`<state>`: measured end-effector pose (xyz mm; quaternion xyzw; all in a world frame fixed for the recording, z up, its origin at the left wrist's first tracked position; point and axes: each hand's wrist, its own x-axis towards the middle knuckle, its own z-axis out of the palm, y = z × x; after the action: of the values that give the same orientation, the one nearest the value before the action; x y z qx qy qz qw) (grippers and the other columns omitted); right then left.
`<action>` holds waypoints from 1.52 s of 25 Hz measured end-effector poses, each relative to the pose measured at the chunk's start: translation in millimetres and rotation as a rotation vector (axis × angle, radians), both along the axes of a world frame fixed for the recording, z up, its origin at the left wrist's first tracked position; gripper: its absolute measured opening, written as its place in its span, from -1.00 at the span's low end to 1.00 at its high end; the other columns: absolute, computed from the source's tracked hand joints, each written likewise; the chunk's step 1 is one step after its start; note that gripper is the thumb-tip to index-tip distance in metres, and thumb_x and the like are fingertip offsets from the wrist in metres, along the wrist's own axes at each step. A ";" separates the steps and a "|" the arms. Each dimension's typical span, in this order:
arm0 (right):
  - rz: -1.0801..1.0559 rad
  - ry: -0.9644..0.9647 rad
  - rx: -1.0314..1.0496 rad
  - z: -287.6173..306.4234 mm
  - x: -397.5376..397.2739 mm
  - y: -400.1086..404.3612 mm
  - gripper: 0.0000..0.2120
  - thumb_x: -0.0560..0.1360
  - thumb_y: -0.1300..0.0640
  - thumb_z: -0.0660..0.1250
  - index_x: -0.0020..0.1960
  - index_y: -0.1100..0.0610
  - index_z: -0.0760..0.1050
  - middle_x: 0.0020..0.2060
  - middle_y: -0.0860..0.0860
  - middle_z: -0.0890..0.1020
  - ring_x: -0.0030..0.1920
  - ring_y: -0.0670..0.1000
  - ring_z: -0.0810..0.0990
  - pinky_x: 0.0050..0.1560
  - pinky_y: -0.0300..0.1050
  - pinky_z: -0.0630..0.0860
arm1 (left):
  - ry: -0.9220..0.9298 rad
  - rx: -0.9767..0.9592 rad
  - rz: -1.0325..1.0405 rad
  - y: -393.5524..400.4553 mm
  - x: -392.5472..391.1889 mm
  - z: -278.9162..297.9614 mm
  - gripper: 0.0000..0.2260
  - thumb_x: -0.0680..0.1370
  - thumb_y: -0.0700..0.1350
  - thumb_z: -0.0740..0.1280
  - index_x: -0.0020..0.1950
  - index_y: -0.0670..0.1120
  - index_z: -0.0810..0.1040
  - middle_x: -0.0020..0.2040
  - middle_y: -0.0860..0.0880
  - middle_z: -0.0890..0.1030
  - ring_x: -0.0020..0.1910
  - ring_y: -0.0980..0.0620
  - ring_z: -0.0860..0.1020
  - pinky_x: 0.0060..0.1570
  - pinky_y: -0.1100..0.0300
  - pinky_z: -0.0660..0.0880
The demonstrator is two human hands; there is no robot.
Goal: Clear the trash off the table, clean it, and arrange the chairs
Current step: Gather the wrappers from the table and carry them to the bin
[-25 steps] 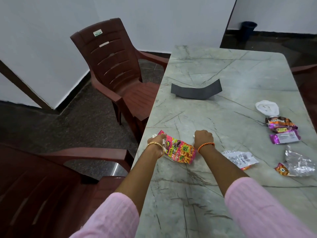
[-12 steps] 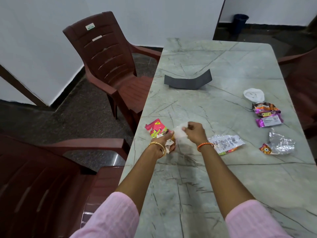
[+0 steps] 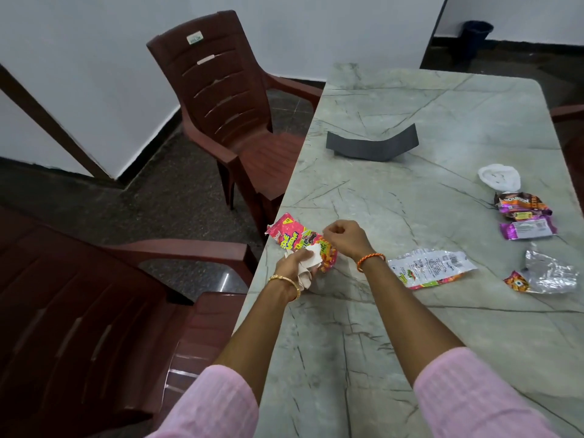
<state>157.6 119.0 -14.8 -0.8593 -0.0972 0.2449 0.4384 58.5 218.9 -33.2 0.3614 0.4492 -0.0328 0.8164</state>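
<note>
My left hand [image 3: 295, 267] grips a pink snack wrapper [image 3: 290, 237] together with white paper scraps [image 3: 308, 263] at the left edge of the marble table [image 3: 395, 349]. My right hand [image 3: 346, 238] hovers just right of it, fingers curled, with nothing visible between them. More trash lies to the right: a white and green wrapper [image 3: 431, 268], a silver foil wrapper [image 3: 545, 276], a purple wrapper [image 3: 527, 229], a brown and orange wrapper [image 3: 521, 203] and a crumpled white piece [image 3: 499, 181].
A bent dark grey pad [image 3: 373, 147] lies mid-table. One maroon plastic chair [image 3: 221, 105] stands angled at the table's left side, another [image 3: 79, 327] is close at my left, and a third [image 3: 568, 121] shows at the right edge. A dark bin [image 3: 477, 33] stands by the far wall.
My right hand passed a white paper piece to my left hand, which now holds it with the pink wrapper. The right hand has let go and curled.
</note>
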 end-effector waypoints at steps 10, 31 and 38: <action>0.534 -0.614 -0.518 -67.8 -34.6 16.4 -0.60 0.49 0.26 0.24 0.33 0.10 0.43 0.33 0.15 0.40 0.28 0.15 0.37 0.19 -0.01 0.42 | 0.245 0.216 0.152 38.5 -20.0 -12.6 -0.76 0.40 -0.42 0.05 -0.29 -0.09 0.26 -0.39 -0.05 0.27 -0.47 0.01 0.35 -0.53 0.42 0.15; -0.329 0.331 0.274 -3.3 -10.5 -167.4 -0.89 0.45 0.37 0.30 -0.06 0.22 0.52 -0.22 0.19 0.58 -0.30 0.05 0.58 -0.23 -0.10 0.58 | -0.047 0.091 -0.339 -157.3 33.1 10.5 -0.85 0.50 -0.36 0.29 -0.26 -0.21 0.47 -0.48 -0.15 0.52 -0.59 0.04 0.50 -0.56 0.34 0.43; -0.048 -0.228 -0.519 -58.3 5.5 -183.6 -0.52 0.51 -0.09 0.27 0.41 -0.08 0.32 0.52 0.15 0.07 0.51 0.25 -0.01 0.46 0.13 0.04 | 0.206 0.318 -0.016 -160.7 38.0 3.6 -0.73 0.43 -0.47 0.23 -0.33 -0.15 0.30 -0.42 -0.13 0.37 -0.74 0.06 0.43 -0.67 0.39 0.37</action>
<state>163.2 -64.7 -73.2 -0.9668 -0.0597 0.1531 0.1958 96.5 58.2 -29.5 0.4843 0.5268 -0.0048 0.6985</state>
